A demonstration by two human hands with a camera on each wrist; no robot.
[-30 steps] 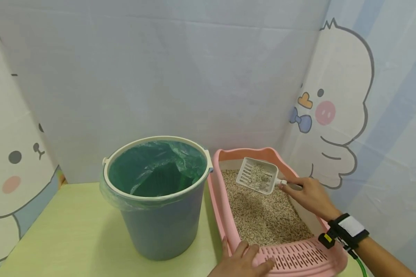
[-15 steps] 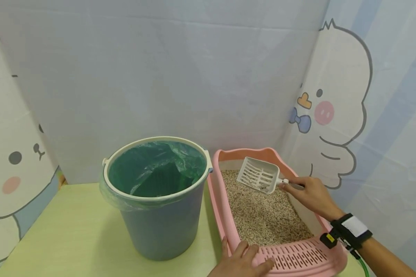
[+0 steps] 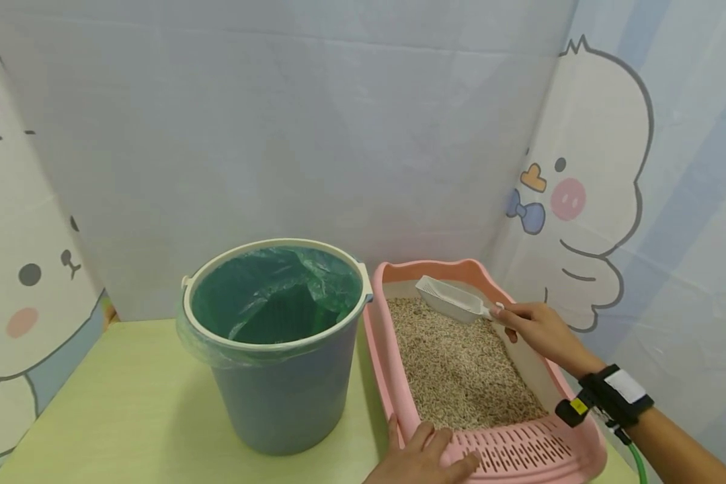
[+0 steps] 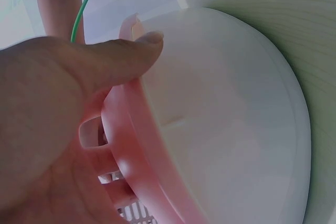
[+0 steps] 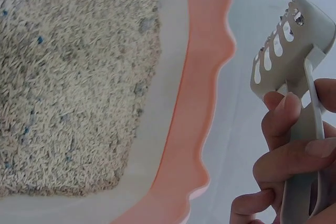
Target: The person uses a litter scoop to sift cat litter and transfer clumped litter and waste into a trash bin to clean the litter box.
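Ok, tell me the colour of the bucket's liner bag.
Green liner bag, clearest in the head view.

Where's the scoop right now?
In the head view the white scoop is held by the right hand above the far right end of the pink litter tray, right of the lined bucket.
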